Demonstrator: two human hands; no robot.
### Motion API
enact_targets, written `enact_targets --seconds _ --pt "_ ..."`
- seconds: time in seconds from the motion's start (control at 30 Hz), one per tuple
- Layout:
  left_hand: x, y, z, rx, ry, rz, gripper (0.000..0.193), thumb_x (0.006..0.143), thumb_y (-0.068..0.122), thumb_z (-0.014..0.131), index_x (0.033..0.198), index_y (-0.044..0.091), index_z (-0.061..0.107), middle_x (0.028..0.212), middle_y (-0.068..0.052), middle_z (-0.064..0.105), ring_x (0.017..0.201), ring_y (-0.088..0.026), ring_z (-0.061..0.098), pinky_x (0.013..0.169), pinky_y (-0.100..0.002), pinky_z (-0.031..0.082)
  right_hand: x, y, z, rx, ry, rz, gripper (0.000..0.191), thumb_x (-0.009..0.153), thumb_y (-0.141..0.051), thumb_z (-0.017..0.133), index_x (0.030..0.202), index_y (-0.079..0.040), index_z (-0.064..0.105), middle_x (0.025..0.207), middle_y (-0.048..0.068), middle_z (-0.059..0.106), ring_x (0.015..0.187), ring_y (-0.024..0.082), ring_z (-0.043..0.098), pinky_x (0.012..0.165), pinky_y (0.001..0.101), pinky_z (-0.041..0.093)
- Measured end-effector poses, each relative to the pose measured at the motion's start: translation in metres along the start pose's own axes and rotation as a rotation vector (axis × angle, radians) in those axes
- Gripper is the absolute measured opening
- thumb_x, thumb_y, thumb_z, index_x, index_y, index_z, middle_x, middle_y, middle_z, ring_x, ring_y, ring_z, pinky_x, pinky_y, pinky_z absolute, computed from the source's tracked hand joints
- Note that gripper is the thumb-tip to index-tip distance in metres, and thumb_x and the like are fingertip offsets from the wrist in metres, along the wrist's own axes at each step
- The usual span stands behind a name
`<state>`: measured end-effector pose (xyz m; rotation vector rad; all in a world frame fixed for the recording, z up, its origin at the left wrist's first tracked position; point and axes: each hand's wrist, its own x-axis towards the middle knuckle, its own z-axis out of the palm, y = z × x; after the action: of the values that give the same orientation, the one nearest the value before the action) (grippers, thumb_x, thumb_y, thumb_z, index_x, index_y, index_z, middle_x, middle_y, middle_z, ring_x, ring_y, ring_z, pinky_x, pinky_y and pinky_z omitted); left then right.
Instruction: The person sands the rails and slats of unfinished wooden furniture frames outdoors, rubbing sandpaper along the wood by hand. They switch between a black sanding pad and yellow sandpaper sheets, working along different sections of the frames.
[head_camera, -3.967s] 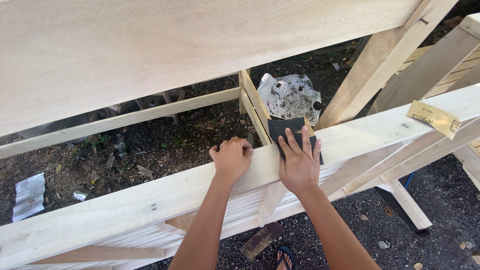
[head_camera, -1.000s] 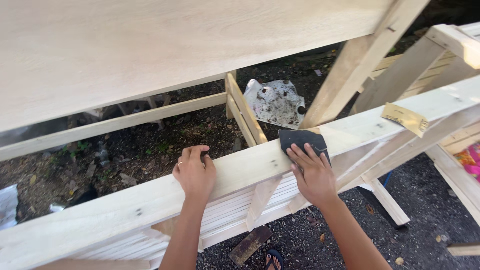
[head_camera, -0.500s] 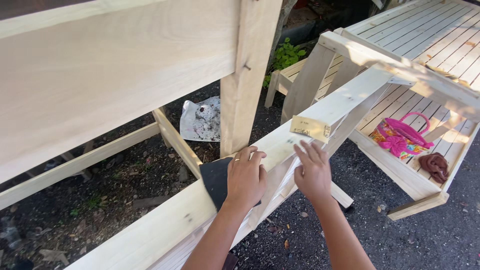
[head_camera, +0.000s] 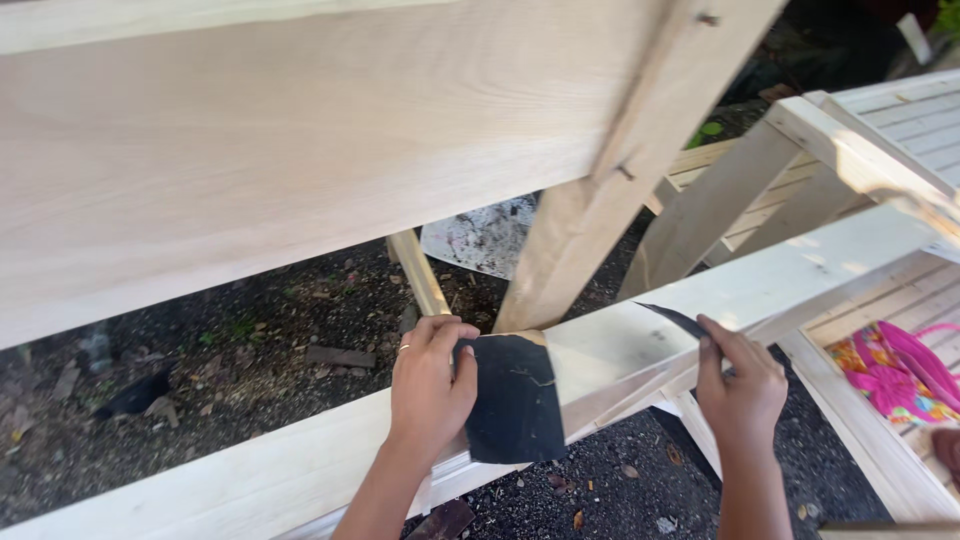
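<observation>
Fingers (head_camera: 440, 345) closed on black sandpaper (head_camera: 515, 400)

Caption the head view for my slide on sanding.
Left hand presses dark sandpaper on wooden rail; right hand pinches another piece.

Matt black sandpaper (head_camera: 515, 400) on pale wooden rail (head_camera: 640, 345) (bare, unpainted).

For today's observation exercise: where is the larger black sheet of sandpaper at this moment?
In the head view, the black sandpaper sheet lies low at centre, draped over the pale wooden rail, pinned at its left edge by the left hand.
</observation>
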<state>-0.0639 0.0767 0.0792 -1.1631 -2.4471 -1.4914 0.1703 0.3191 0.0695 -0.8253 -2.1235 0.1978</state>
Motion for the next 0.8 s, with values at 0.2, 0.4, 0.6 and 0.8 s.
enact_targets --seconds 0.2,0.4,0.6,0.8 --pt "-0.006 -0.036 -0.095 -0.334 0.050 0.151 0.044 0.076 -0.006 0.058 0.117 0.006 0.069 0.127 -0.010 0.062 0.124 -0.031 0.058 0.105 -0.044 0.045 -0.026 -0.193 0.041 0.422 -0.127 -0.337 0.030 0.086 0.004 0.073 0.114 -0.005 0.075 0.101 0.012 0.076 0.088 0.021 0.074 0.075 0.0297 0.058" --pt "-0.003 -0.082 -0.173 -0.069 -0.139 0.174 0.018 0.082 0.009 0.079 0.100 0.010 0.075 0.121 -0.005 0.068 0.120 -0.028 0.057 0.102 -0.048 0.040 -0.024 -0.298 0.065 0.755 -0.531 -0.233 0.046 0.083 -0.003 0.081 0.128 -0.010 0.070 0.108 0.011 0.075 0.094 0.017 0.074 0.080 0.0277 0.059" --pt "-0.030 -0.130 -0.191 0.062 -0.204 -0.200 0.037 0.093 0.030 0.069 0.125 0.010 0.065 0.130 -0.008 0.061 0.117 -0.029 0.064 0.097 -0.050 0.049 -0.031 -0.327 0.094 0.524 -0.929 -0.383 0.049 0.097 -0.006 0.059 0.146 -0.013 0.058 0.147 0.012 0.061 0.136 0.025 0.057 0.106 0.0415 0.049" --pt "-0.066 -0.145 -0.185 0.543 -0.318 -0.382 0.041 0.099 0.042 0.048 0.095 0.012 0.075 0.101 -0.011 0.071 0.103 -0.032 0.067 0.090 -0.055 0.044 -0.062 -0.338 0.134 -0.025 -1.067 -0.635 0.062 0.084 0.003 0.051 0.142 -0.018 0.058 0.151 0.005 0.054 0.140 0.025 0.047 0.117 0.0608 0.025"
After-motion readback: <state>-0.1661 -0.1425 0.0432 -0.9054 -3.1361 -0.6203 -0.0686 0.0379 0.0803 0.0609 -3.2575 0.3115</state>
